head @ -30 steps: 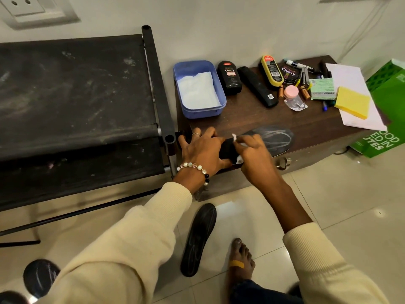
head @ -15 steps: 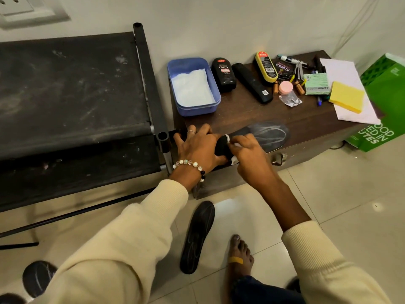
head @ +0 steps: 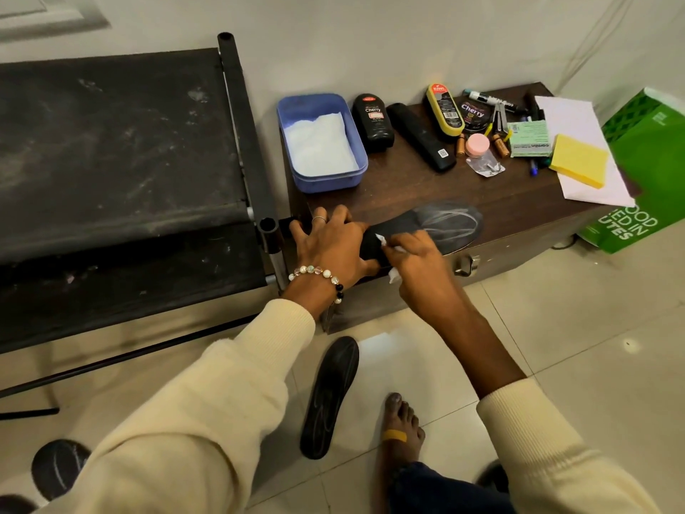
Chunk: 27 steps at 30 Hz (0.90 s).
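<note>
A black shoe insole [head: 441, 224] with pale smears lies along the front edge of a dark wooden chest [head: 493, 194]. My left hand [head: 330, 246] lies on the insole's heel end with its fingers spread and holds it down. My right hand [head: 415, 261] pinches a small white tissue [head: 381, 240] against the insole's middle. A second black insole [head: 330, 395] lies on the tiled floor below, next to a bare foot [head: 402, 428].
On the chest stand a blue tub [head: 356, 172] with white tissue, a black polish bottle [head: 372, 122], a shoe brush [head: 422, 141], a yellow sponge applicator [head: 444, 109], pens, yellow sticky notes [head: 578, 165] and paper. A black cot [head: 111, 161] stands left, a green box [head: 645, 172] right.
My right hand with the tissue has slid a little along the insole, toward its heel. My left hand stays on the heel end.
</note>
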Each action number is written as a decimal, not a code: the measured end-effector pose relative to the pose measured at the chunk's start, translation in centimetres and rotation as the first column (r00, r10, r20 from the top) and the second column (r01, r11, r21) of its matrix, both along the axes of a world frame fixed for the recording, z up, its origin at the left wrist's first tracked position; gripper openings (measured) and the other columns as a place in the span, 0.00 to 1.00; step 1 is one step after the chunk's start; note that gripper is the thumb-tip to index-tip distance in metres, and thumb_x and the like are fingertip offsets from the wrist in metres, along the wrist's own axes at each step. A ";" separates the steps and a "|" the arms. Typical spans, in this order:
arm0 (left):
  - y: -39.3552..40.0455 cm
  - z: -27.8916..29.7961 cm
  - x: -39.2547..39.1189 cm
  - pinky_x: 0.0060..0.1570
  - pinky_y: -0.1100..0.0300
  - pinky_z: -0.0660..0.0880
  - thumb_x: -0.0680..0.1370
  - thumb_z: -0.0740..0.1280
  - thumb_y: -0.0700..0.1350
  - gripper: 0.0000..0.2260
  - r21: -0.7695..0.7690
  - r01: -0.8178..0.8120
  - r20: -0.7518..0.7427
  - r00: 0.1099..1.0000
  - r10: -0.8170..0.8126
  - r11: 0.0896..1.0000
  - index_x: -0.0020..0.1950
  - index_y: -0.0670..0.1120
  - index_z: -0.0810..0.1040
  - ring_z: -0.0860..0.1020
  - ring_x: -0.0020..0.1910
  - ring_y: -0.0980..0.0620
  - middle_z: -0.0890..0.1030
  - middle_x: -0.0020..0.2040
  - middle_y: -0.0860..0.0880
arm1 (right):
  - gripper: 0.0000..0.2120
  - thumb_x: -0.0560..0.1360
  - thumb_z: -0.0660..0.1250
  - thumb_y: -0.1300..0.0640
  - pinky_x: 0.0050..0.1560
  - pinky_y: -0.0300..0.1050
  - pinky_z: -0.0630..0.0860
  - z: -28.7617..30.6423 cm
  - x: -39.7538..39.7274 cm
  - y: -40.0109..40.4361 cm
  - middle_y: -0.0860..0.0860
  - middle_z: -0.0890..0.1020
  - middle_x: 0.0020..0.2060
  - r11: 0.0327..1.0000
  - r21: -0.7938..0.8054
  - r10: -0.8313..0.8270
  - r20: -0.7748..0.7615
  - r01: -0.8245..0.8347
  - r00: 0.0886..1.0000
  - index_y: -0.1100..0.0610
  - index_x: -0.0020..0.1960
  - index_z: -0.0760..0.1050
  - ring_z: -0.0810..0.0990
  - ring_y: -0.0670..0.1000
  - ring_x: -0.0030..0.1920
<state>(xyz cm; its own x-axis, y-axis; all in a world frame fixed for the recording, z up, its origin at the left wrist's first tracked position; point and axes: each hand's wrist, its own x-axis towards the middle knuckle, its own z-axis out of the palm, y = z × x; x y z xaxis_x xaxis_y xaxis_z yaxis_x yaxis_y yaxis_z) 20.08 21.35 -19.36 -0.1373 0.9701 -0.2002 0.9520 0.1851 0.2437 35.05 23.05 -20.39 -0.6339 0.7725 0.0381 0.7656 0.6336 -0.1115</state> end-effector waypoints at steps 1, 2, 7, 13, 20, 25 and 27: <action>0.0 0.0 0.0 0.66 0.39 0.58 0.71 0.69 0.63 0.28 -0.004 0.000 -0.001 1.000 0.000 1.000 0.69 0.58 0.71 0.61 0.69 0.44 0.67 0.68 0.50 | 0.20 0.72 0.64 0.72 0.54 0.52 0.74 0.0 0.7 0.4 0.62 0.75 0.60 0.999 0.006 -0.051 0.033 0.050 0.998 0.66 0.64 0.73 0.71 0.63 0.59; 0.0 0.0 0.0 0.66 0.39 0.58 0.71 0.69 0.63 0.29 -0.007 0.001 -0.003 1.000 -0.001 1.000 0.70 0.58 0.71 0.61 0.69 0.43 0.66 0.68 0.50 | 0.20 0.73 0.62 0.72 0.57 0.51 0.72 0.1 1.5 0.9 0.61 0.74 0.62 0.993 0.006 -0.118 0.047 0.118 0.992 0.66 0.65 0.73 0.69 0.61 0.61; 0.0 -0.1 0.0 0.66 0.39 0.57 0.71 0.69 0.62 0.29 -0.001 -0.001 -0.011 1.000 0.001 1.000 0.70 0.57 0.70 0.61 0.70 0.43 0.66 0.69 0.50 | 0.17 0.72 0.62 0.71 0.56 0.42 0.69 -0.3 2.6 0.9 0.60 0.74 0.60 0.963 -0.042 -0.268 -0.026 0.267 0.963 0.65 0.60 0.75 0.69 0.56 0.60; 0.1 -0.1 0.2 0.66 0.39 0.58 0.71 0.69 0.63 0.29 -0.008 -0.003 -0.019 1.000 0.003 1.000 0.71 0.57 0.70 0.61 0.70 0.43 0.66 0.69 0.49 | 0.21 0.76 0.61 0.66 0.61 0.44 0.68 1.0 1.2 0.0 0.57 0.69 0.66 0.992 -0.108 -0.058 0.095 0.068 0.994 0.60 0.69 0.69 0.65 0.56 0.65; 0.1 -0.3 0.2 0.66 0.39 0.58 0.71 0.70 0.62 0.29 0.002 -0.005 -0.026 1.000 0.006 1.000 0.70 0.56 0.71 0.61 0.70 0.43 0.66 0.69 0.49 | 0.18 0.73 0.62 0.69 0.55 0.43 0.70 0.1 2.1 -0.4 0.57 0.72 0.61 0.976 -0.076 -0.205 0.020 0.206 0.979 0.62 0.62 0.74 0.70 0.55 0.58; 0.1 -0.3 0.3 0.66 0.39 0.58 0.70 0.70 0.64 0.29 0.007 -0.008 -0.031 0.999 0.008 1.000 0.69 0.56 0.72 0.62 0.69 0.44 0.67 0.68 0.49 | 0.18 0.72 0.61 0.70 0.58 0.51 0.71 0.5 1.3 -1.0 0.59 0.73 0.59 0.991 -0.128 -0.044 0.017 0.046 0.999 0.64 0.61 0.74 0.69 0.58 0.59; 0.1 -0.3 0.3 0.66 0.39 0.58 0.71 0.70 0.62 0.29 0.002 -0.006 -0.032 0.999 0.006 1.000 0.69 0.56 0.71 0.62 0.69 0.43 0.67 0.68 0.49 | 0.21 0.74 0.62 0.69 0.60 0.47 0.70 0.8 2.5 -0.2 0.58 0.72 0.63 0.988 -0.082 -0.126 0.094 0.134 0.988 0.62 0.66 0.72 0.67 0.57 0.62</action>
<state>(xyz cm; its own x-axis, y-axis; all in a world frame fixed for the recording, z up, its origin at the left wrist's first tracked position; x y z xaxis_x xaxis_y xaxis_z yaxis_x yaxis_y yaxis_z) 20.40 21.44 -19.64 -0.1499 0.9695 -0.1937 0.9582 0.1908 0.2132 37.55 22.89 -19.63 -0.5258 0.8464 -0.0848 0.8500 0.5189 -0.0909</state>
